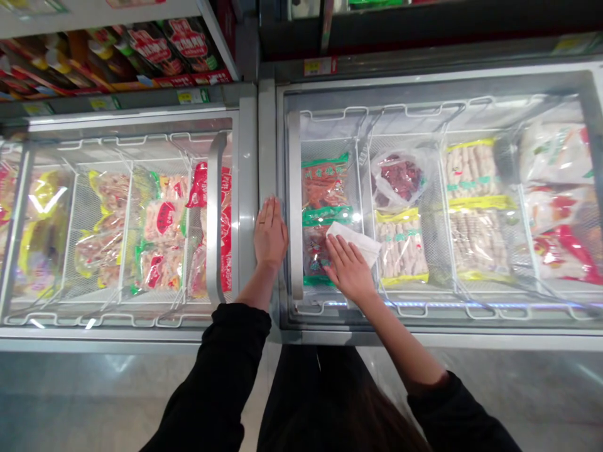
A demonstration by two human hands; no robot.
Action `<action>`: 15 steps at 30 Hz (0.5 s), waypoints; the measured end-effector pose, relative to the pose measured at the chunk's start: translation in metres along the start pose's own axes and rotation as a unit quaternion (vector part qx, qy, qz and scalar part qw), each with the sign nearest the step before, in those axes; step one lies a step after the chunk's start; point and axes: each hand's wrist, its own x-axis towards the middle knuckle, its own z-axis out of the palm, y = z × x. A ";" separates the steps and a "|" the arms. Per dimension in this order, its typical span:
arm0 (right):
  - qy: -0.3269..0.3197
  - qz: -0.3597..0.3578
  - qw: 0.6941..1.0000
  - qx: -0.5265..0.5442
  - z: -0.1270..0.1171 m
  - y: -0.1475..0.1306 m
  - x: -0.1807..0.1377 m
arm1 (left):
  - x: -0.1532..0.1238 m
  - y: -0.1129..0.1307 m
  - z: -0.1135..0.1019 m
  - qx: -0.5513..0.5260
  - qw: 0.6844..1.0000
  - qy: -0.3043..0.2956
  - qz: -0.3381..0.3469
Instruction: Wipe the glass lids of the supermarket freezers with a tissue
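My right hand [349, 269] lies flat, fingers spread, on a white cloth [354, 242] pressed against the glass lid [471, 119] of the right chest freezer. My left hand [270, 233] rests flat on the grey frame [267, 157] between the two freezers, holding nothing. Under the glass by my right hand lie packs of frozen food with green bands [324, 183]. Both sleeves are black.
The left freezer [117, 220] has a curved grey handle [213, 213] and bagged food in wire baskets. The right freezer holds a bag of red meat [400, 177], yellow-banded packs [471, 201] and white-red bags [560, 207]. Shelves of red packets [155, 47] stand behind.
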 end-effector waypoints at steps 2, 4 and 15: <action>0.041 0.087 0.995 -0.005 0.003 -0.011 0.021 | 0.000 0.000 0.001 0.008 1.000 0.000 -0.003; 0.059 0.131 0.990 -0.006 0.005 -0.028 0.049 | 0.000 0.001 0.001 0.016 1.000 -0.003 -0.004; -0.036 -0.047 0.998 0.009 -0.006 0.000 0.015 | 0.000 -0.001 -0.002 0.011 1.000 -0.004 0.003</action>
